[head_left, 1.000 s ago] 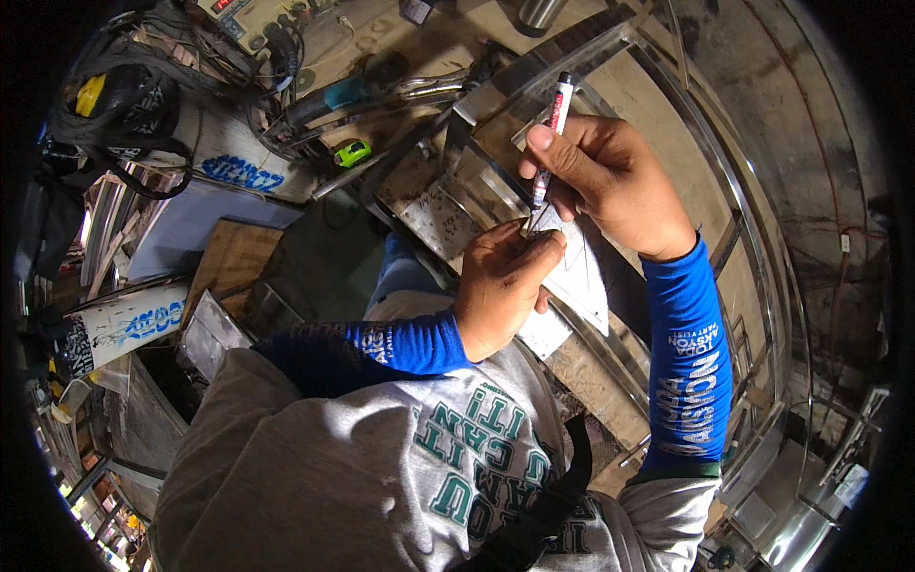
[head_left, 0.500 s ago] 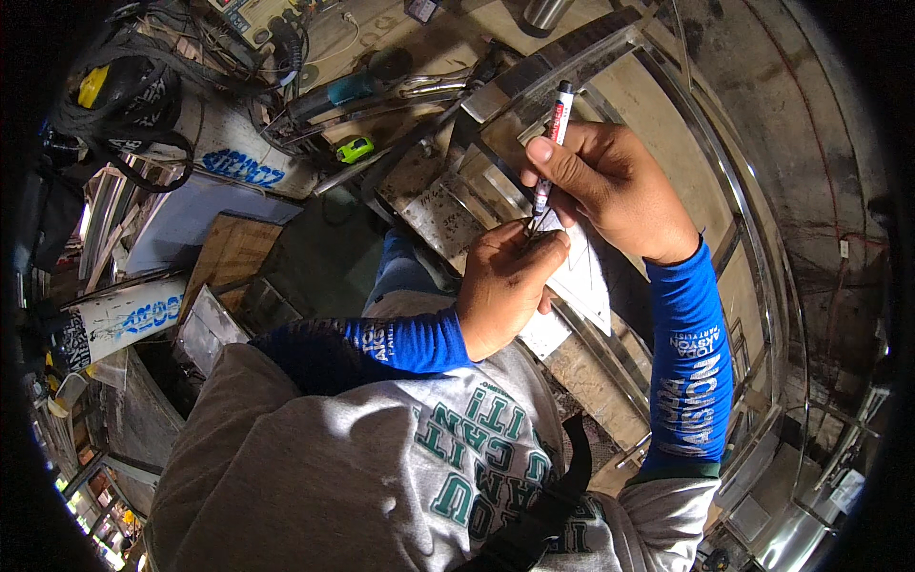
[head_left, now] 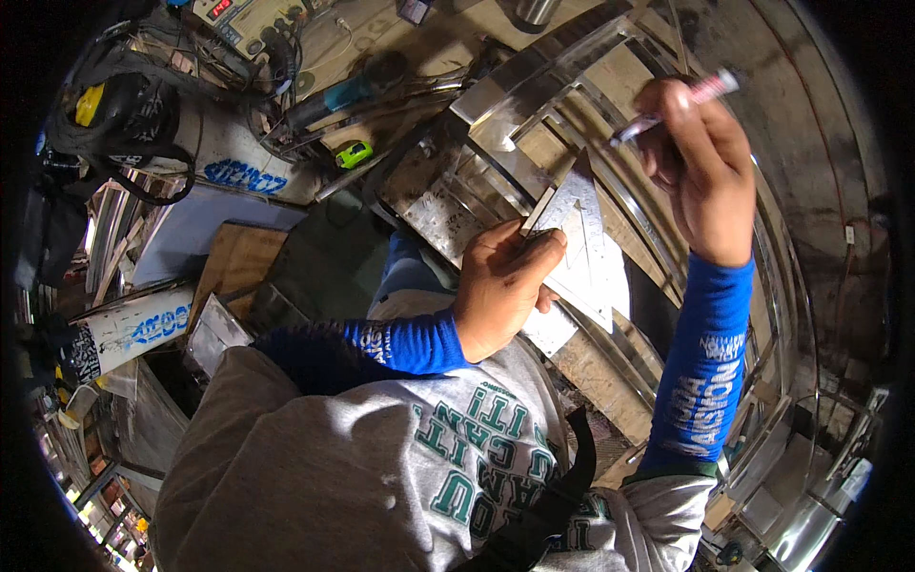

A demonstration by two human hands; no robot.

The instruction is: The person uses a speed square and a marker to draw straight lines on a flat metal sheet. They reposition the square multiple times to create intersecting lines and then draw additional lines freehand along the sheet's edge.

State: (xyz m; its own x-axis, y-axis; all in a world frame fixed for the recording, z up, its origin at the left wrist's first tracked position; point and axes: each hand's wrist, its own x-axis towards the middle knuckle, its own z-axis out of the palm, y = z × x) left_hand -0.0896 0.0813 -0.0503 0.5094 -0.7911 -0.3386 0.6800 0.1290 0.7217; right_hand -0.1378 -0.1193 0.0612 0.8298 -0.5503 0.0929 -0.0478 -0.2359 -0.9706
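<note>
My left hand [head_left: 505, 291] pinches a flat triangular metal square [head_left: 579, 224] by its thicker edge, thumb on top. The square points away from me, with thin slots across its face. Some of its near edge is hidden under my fingers. To the right and farther out, my right hand [head_left: 710, 172] is raised, closed around a red-and-white marker [head_left: 713, 87]. Its dark tip points left, toward the square but apart from it. Below both hands lies a frame of shiny metal tubes [head_left: 534, 81].
A bright green tape measure [head_left: 354, 154] and a teal angle grinder [head_left: 362, 86] lie beyond my left hand. White cylinders with blue lettering [head_left: 243, 157] and a wooden board [head_left: 238, 262] stand at the left. A concrete wall [head_left: 810, 124] curves along the right.
My right hand has moved away from the left, outward and to the right, taking the marker off the square. The left hand stays nearly in place, and more of the square shows.
</note>
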